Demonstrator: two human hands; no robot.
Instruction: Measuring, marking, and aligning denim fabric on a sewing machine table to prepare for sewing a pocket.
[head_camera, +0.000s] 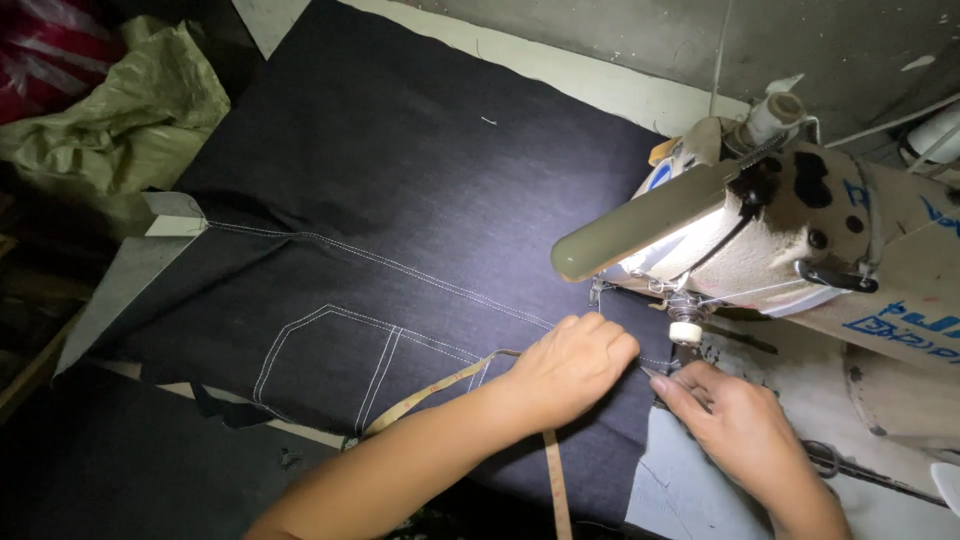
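Note:
A large piece of dark denim (380, 200) with pale stitch lines and a sewn pocket outline (340, 360) lies spread over the table. My left hand (570, 365) rests on the denim beside the needle area, fingers curled and pinching the fabric. My right hand (735, 425) lies just right of it, fingers pressed on the cloth edge below the presser foot (685, 335) of an old beige sewing machine (800, 230). A tan measuring tape (440, 390) runs over my left forearm and hangs down.
A crumpled pale green plastic bag (130, 110) and a red bag (50, 50) sit at the far left. A grey wall (800, 40) rises behind the machine. A lit tube lamp (640, 225) juts from the machine head. Scissor handles (825, 460) lie by my right wrist.

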